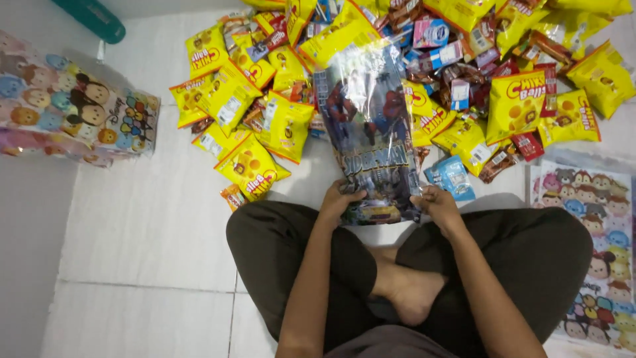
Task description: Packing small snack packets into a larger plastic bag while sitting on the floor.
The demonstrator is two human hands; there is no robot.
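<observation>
A shiny clear plastic gift bag (366, 126) printed with a red-and-blue cartoon hero lies flat on the floor before my crossed legs. My left hand (336, 201) grips its near left edge. My right hand (434, 201) grips its near right edge. Both hands hold the bag's near end. Its far end rests against a big heap of snack packets (424, 59).
Yellow snack bags (250, 167) and small blue (452, 176) and red packets spread over the white tile floor ahead. A filled cartoon-print bag (73, 109) lies at the left. A stack of flat cartoon-print bags (593, 219) lies at my right knee. A teal object (93, 16) sits top left.
</observation>
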